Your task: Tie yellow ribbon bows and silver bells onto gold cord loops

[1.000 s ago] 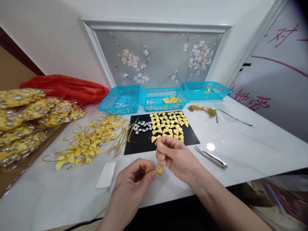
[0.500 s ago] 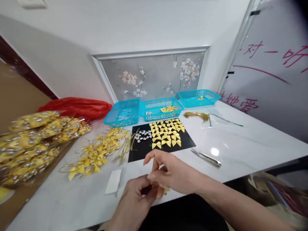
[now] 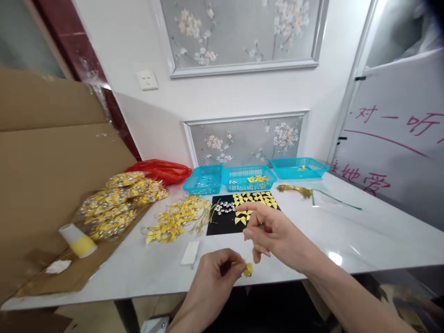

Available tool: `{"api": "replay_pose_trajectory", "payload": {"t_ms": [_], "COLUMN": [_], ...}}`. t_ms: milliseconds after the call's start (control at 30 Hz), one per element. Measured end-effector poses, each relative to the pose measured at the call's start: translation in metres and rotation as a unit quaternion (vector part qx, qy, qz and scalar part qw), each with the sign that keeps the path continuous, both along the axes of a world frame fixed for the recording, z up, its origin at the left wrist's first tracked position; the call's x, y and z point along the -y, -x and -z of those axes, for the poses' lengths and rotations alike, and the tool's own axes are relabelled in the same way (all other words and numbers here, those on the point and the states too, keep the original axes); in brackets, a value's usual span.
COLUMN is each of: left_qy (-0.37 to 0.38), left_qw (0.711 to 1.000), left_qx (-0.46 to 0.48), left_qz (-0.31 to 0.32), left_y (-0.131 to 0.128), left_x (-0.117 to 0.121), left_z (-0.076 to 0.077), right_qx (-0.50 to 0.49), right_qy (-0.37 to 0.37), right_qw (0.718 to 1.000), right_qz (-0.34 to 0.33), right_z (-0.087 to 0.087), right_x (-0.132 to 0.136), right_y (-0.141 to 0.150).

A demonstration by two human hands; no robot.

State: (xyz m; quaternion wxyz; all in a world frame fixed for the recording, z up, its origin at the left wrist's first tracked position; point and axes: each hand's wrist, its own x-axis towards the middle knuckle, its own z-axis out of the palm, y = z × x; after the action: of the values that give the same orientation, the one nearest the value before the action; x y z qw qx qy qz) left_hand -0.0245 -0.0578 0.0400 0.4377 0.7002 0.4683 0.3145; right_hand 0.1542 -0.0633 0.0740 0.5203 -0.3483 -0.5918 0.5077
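My left hand [image 3: 218,281] pinches a small yellow bow [image 3: 247,269] with thumb and forefinger, just over the table's front edge. To its right, slightly higher, my right hand [image 3: 277,236] has its fingers bent but apart, the forefinger pointing left. It looks free of any object, though a fine thread could be too small to make out. Beyond the hands lies a black mat [image 3: 222,228] with rows of yellow bows [image 3: 240,220], partly covered by my right hand. Silver beads [image 3: 225,207] sit on the mat's left part.
Left of the mat are gold wire ties [image 3: 204,220], finished-looking yellow bows [image 3: 173,222] and a white card [image 3: 190,253]. Blue baskets [image 3: 204,180] line the wall. Bagged bows [image 3: 121,199] and a cup [image 3: 79,240] lie on cardboard. A gold wire bundle [image 3: 294,191] rests right.
My view has tilted up. My hands have come apart, the right one moving up and away from the left, so the yellow bow shows more. The tweezers-like tool is no longer visible.
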Motion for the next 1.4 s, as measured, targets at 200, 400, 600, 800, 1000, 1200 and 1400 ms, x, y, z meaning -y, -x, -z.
{"api": "replay_pose_trajectory", "payload": {"t_ms": [200,400,600,800,1000,1200,1400], "left_qy": [0.091,0.191,0.208,0.116,0.057,-0.033,-0.047], "left_qw": [0.991,0.961,0.957,0.985,0.996,0.997,0.993], "left_qx": [0.1,0.194,0.202,0.126,0.062,0.014,-0.014], "left_qz": [-0.002,-0.046,-0.03,-0.022,-0.03,-0.073,-0.111], "left_y": [-0.001,0.002,-0.017,-0.027,-0.03,-0.033,-0.033], "left_x": [-0.006,-0.031,-0.032,-0.026,-0.026,-0.029,-0.03], "left_z": [0.005,0.022,0.013,0.004,0.008,0.016,0.018], "right_qx": [0.06,0.258,0.429,0.448,0.317,0.313,0.378], "right_qy": [0.001,0.042,0.086,0.048,-0.024,-0.049,-0.041], "right_qw": [0.995,0.923,0.831,0.84,0.928,0.932,0.899], "right_qz": [0.082,0.282,0.342,0.302,0.195,0.175,0.216], "right_z": [0.017,0.059,0.106,0.111,0.081,0.074,0.082], "right_x": [-0.034,-0.029,0.001,0.003,0.037,0.034,0.02], "right_y": [-0.008,-0.11,-0.137,-0.115,-0.071,-0.036,-0.032]}}
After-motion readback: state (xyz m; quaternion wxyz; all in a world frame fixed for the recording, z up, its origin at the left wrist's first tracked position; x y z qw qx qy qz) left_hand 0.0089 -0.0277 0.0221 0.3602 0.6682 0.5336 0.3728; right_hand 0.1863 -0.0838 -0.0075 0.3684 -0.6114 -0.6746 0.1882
